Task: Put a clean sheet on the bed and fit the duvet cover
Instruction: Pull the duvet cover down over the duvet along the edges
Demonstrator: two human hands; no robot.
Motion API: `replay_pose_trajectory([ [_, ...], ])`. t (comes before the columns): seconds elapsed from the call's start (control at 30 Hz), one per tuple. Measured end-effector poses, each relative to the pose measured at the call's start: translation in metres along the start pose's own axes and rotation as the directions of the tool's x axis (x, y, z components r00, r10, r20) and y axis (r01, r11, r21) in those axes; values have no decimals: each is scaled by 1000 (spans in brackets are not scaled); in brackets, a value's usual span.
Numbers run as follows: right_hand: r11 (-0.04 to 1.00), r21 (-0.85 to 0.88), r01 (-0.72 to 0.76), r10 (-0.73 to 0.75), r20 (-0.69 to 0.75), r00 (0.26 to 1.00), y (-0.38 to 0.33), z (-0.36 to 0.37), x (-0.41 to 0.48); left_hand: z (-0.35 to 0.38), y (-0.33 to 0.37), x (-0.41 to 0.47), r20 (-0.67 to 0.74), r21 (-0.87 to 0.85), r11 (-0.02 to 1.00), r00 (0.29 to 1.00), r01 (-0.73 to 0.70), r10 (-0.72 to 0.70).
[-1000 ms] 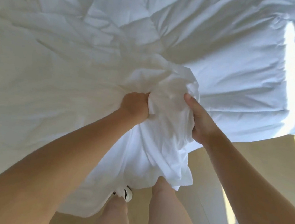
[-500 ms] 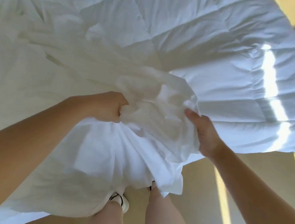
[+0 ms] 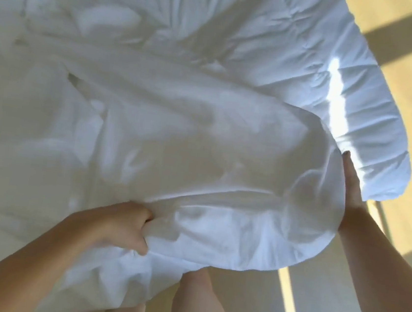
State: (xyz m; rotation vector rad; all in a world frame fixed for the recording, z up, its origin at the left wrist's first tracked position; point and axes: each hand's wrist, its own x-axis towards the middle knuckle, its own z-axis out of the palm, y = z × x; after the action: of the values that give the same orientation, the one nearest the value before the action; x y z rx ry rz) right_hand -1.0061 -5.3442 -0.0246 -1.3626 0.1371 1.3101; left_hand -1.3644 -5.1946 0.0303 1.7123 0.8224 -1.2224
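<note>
Spreading the once-bunched duvet cover point(image 3: 200, 155) across the quilted duvet point(image 3: 314, 52), hands now wider apart: left hand point(image 3: 120, 225) fisted in it, right hand point(image 3: 350, 187) at mid-right, grip hidden.

No txt, label, brand or no. can be read anywhere in view. The duvet cover point(image 3: 200, 155) and the quilted duvet point(image 3: 301, 51) are plain white fabric, no tag or print legible.
</note>
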Motion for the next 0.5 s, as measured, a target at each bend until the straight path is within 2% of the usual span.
replay_pose_trajectory([
  [0.03, 999, 37, 23, -24, 21, 999, -6, 9, 5, -14, 8, -3, 71, -85, 996, 997, -17, 23],
  [0.07, 996, 69, 51, -52, 16, 999, -14, 24, 11, -32, 17, -5, 66, -209, 977, 996, -47, 62],
  [0.1, 990, 111, 86, -89, 21, 996, -23, 44, 17, -52, 26, -6, -45, -346, 931, 993, -115, 106],
  [0.13, 981, 150, 126, -132, 30, 991, -32, 65, 23, -75, 37, -4, -226, -502, 841, 970, -199, 94],
  [0.17, 972, 163, 167, -176, 44, 983, -40, 87, 28, -100, 45, 3, -397, -644, 713, 918, -279, 0],
  [0.2, 970, 157, 188, -202, 82, 976, -48, 109, 31, -127, 54, 10, -506, -745, 563, 852, -357, -131],
  [0.23, 978, 137, 160, -183, 179, 967, -53, 131, 30, -153, 62, 17, -557, -793, 439, 795, -423, -241],
  [0.27, 991, 86, 101, -123, 318, 940, -57, 148, 27, -177, 68, 24, -562, -817, 354, 768, -456, -308],
  [0.3, 998, -18, 56, -42, 453, 891, -60, 162, 24, -196, 71, 31, -542, -836, 311, 772, -453, -333],
  [0.33, 981, -186, 63, 53, 563, 825, -60, 172, 21, -211, 73, 36, -510, -853, 314, 793, -416, -334],
  [0.4, 818, -537, 207, 249, 655, 714, -53, 187, 17, -226, 75, 48, -392, -882, 399, 860, -251, -327],
  [0.43, 731, -631, 260, 312, 648, 695, -47, 192, 13, -227, 77, 52, -333, -852, 503, 891, -144, -310],
  [0.5, 650, -682, 335, 330, 650, 684, -41, 199, 6, -212, 83, 54, -214, -605, 791, 937, 94, -275],
])
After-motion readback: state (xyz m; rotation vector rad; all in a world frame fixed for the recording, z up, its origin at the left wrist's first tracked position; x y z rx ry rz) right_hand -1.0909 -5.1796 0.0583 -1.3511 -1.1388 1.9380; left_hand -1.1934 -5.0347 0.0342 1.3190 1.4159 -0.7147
